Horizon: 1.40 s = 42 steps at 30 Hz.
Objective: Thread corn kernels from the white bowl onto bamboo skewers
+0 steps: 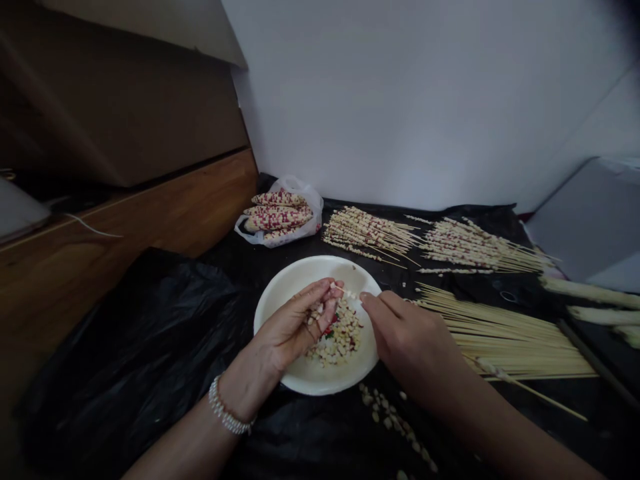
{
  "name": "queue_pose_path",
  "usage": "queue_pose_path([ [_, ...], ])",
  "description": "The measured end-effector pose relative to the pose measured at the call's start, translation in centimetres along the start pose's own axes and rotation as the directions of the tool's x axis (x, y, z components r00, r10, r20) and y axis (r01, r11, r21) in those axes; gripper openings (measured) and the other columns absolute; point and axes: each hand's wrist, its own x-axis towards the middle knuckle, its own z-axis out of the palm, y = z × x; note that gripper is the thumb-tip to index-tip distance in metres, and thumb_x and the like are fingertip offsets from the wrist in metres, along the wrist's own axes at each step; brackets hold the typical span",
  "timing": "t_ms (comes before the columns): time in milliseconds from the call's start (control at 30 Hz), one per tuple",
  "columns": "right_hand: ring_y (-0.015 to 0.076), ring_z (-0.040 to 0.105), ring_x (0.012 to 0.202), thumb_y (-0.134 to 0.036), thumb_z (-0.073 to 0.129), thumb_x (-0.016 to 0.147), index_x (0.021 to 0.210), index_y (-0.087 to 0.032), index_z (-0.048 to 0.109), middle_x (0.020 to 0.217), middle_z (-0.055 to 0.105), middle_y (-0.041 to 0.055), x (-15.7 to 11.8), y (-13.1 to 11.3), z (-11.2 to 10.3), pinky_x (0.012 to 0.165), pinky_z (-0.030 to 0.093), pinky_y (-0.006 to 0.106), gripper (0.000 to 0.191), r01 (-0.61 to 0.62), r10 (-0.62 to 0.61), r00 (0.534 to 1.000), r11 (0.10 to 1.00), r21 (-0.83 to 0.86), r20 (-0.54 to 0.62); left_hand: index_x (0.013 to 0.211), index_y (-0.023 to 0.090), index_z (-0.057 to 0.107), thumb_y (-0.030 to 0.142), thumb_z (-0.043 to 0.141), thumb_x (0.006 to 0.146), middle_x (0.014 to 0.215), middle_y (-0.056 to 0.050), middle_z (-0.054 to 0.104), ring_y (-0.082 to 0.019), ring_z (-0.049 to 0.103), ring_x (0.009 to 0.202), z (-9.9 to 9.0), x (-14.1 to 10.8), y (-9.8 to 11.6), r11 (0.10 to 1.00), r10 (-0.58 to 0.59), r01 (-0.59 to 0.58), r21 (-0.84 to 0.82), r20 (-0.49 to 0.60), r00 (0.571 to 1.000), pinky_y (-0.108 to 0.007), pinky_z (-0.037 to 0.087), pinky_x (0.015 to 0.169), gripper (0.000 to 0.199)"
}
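Observation:
My left hand [295,327], with a beaded bracelet on its wrist, is curled over a white plate [300,280] and pinches something at its fingertips. A thin bamboo skewer [390,294] with pale corn kernels [347,293] at its tip runs between my two hands. My right hand [405,340] grips the skewer at the plate's right rim. Under my left palm, a heap of loose kernels [340,337] fills the plate, with a few red and green bits among them. The left fingers hide part of the heap.
Black plastic sheeting [150,347] covers the surface, with spilled kernels [387,417] below the plate. Kernel-threaded skewers [367,233], bare skewers [505,340] and speckled corn cobs in a plastic bag [277,217] lie beyond. A wooden ledge [125,207] runs along the left.

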Motion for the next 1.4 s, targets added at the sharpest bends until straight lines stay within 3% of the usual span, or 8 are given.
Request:
queue_pose_path([
  [233,0.0132,0.051,0.056,-0.006,0.042,0.08,0.101,-0.012,0.061,0.073,0.058,0.0034,0.1,-0.1,0.0,0.05,0.03,0.027,0.028,0.008,-0.008,1.0,1.0,-0.008,0.0,0.083,0.01,0.069,-0.001,0.063,0.074,0.083,-0.005,0.069,-0.008,0.066,0.066,0.0,-0.3,0.0,0.997,0.007,-0.008,0.08,0.016,1.0,-0.013,0.055,0.062,0.015],
  [433,0.0136,0.052,0.056,-0.006,0.043,0.081,0.101,-0.011,0.062,0.071,0.057,0.0031,0.1,-0.1,-0.3,0.049,0.03,0.028,0.028,0.036,-0.039,0.998,0.997,-0.064,-0.041,0.085,0.01,0.069,-0.003,0.063,0.074,0.084,-0.005,0.069,-0.008,0.066,0.069,0.1,-0.2,0.0,0.995,0.032,-0.03,0.099,-0.018,0.999,-0.013,0.055,0.066,0.018],
  [600,0.0155,0.054,0.056,-0.006,0.045,0.081,0.102,-0.008,0.063,0.069,0.057,0.0035,0.3,-0.2,-0.7,0.049,0.032,0.029,0.028,0.083,-0.092,0.994,0.988,-0.127,-0.066,0.084,0.01,0.069,0.0,0.064,0.075,0.084,-0.005,0.07,-0.008,0.066,0.069,-0.1,-0.1,-0.1,0.991,0.037,-0.038,0.125,0.008,0.999,-0.014,0.055,0.067,0.015],
  [767,0.0151,0.053,0.052,-0.005,0.044,0.081,0.1,-0.008,0.063,0.07,0.059,0.004,0.2,-0.5,-0.6,0.047,0.031,0.029,0.027,0.06,-0.071,0.995,0.987,-0.148,-0.069,0.086,0.009,0.069,0.0,0.065,0.074,0.085,-0.006,0.07,-0.009,0.067,0.074,-0.7,0.5,-0.5,0.985,0.081,-0.085,0.15,0.034,0.996,-0.013,0.055,0.069,0.016],
  [933,0.0153,0.052,0.053,-0.007,0.045,0.081,0.1,-0.009,0.063,0.07,0.058,0.0037,0.1,-0.5,-0.5,0.048,0.032,0.029,0.026,0.058,-0.064,0.997,0.992,-0.108,-0.052,0.096,0.01,0.068,0.002,0.064,0.076,0.085,-0.007,0.07,-0.009,0.067,0.074,-0.8,0.6,-0.4,0.989,0.051,-0.06,0.133,0.072,0.996,-0.014,0.055,0.07,0.022],
  [1067,0.0154,0.051,0.052,-0.007,0.045,0.081,0.095,-0.01,0.063,0.069,0.057,0.0036,0.2,-0.5,-0.5,0.048,0.031,0.029,0.023,0.052,-0.06,0.995,0.993,-0.103,-0.076,0.089,0.009,0.07,0.002,0.064,0.076,0.079,-0.006,0.069,-0.008,0.065,0.068,-0.7,0.5,-0.4,0.988,0.025,-0.033,0.149,0.051,0.998,-0.014,0.054,0.065,0.016],
  [1400,0.0139,0.049,0.055,-0.002,0.044,0.081,0.109,-0.002,0.06,0.077,0.062,0.0084,-0.4,-1.0,0.1,0.052,0.034,0.029,0.032,0.079,-0.098,0.988,0.986,-0.149,-0.122,0.086,0.008,0.071,0.003,0.063,0.076,0.075,-0.006,0.07,-0.008,0.064,0.066,-0.5,0.3,-0.5,0.97,0.031,-0.046,0.237,0.065,0.997,-0.015,0.052,0.068,0.013],
])
